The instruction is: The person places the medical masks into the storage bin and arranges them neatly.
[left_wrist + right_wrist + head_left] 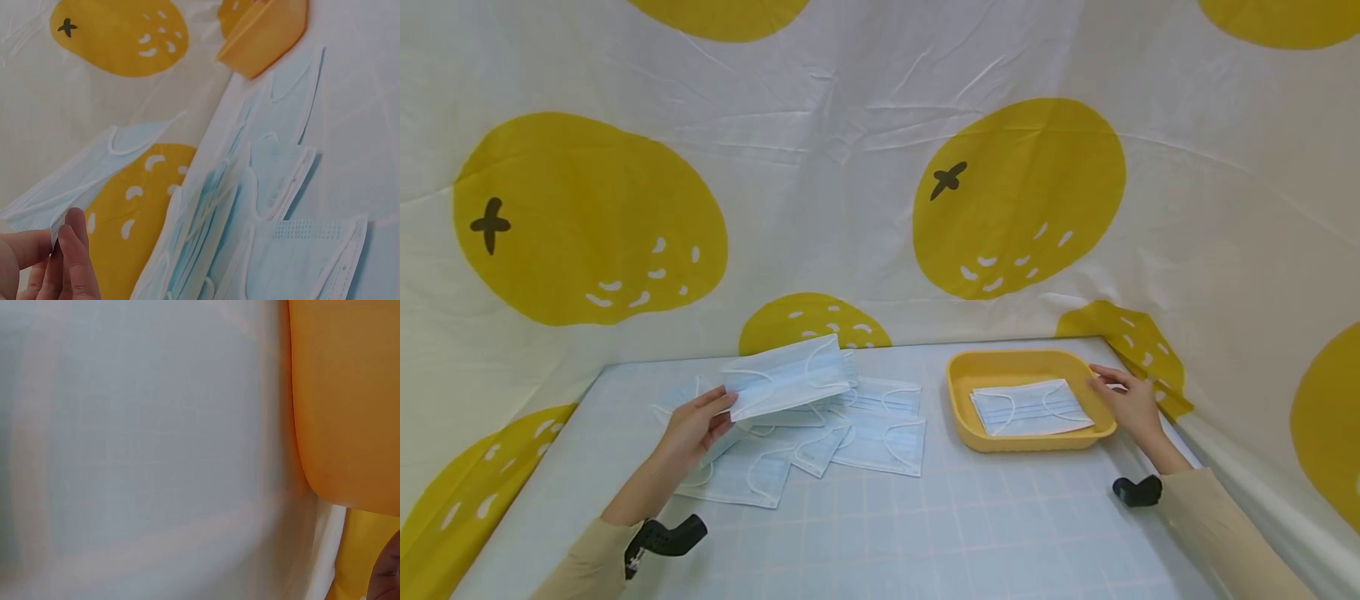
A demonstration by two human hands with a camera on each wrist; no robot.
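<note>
Mostly pale-blue, thin, held mask

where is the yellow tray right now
In the head view, the yellow tray sits on the right side of the table, right of the loose masks, with the right hand at its right rim.
</note>
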